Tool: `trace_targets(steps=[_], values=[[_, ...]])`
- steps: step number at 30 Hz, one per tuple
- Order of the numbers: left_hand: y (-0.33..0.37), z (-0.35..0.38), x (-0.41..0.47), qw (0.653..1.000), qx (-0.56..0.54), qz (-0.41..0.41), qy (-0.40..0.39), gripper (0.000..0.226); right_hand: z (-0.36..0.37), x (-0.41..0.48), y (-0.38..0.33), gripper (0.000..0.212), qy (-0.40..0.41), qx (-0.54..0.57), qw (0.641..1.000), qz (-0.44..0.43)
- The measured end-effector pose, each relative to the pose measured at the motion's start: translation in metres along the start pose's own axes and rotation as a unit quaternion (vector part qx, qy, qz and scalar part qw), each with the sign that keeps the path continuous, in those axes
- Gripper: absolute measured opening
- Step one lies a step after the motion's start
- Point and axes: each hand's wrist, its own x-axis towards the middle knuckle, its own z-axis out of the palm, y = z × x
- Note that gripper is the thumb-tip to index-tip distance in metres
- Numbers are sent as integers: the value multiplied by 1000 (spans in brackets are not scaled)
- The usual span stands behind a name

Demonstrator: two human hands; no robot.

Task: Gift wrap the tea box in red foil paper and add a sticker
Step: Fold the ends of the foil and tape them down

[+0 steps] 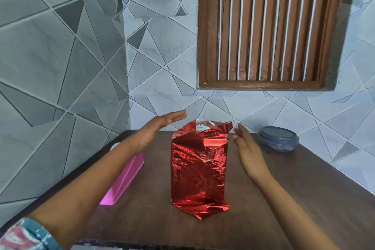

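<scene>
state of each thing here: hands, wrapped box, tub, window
tea box: upright on the table, wrapped in red foil, top ends loose, no sticker visible
left hand: open, flat, near the box top, not touching
right hand: open, beside the box, holding nothing
round tub: lid on
window: shutters closed
pink box: lying at the table's left edge, partly hidden

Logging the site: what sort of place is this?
Likely a home, perhaps a kitchen corner: grey geometric-patterned wall tiles, a brown wooden barred window, and a lidded grey plastic container on the dark wooden table.
</scene>
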Motion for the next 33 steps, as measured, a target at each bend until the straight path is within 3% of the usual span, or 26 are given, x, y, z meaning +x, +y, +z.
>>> trace_targets(steps=[4,7,10,12,14,16,18,20,24,27,30,33], values=[[-17,-6,-17,1000,-5,1,4,55,9,-9,6,51,-15,70,997,0],[-24,5,-19,999,31,6,-27,55,20,-14,6,38,2,97,995,-29],[-17,11,-18,999,-2,24,-28,56,24,-11,2,33,29,134,990,-28],[-9,7,-8,999,-30,30,35,54,21,-5,1,29,33,142,989,-23],[-2,1,12,992,-14,17,122,29,18,0,0,25,16,128,991,-29],[4,-4,38,988,67,-23,136,20,18,2,-3,23,5,127,991,-32],[8,-3,59,979,150,-115,77,33,18,5,-6,21,4,130,991,-38],[8,1,72,970,152,-189,28,44,14,11,-7,25,4,125,991,-53],[9,8,79,978,83,-190,33,36,-3,29,-13,32,-40,54,994,-83],[12,4,80,985,-4,-130,112,31,-11,47,-16,37,-70,-40,988,-129],[14,-4,77,968,-128,-101,193,22,-19,62,-23,27,-69,-132,974,-169],[11,-10,67,962,-99,-84,238,19,-20,71,-33,24,-65,-202,953,-215]])
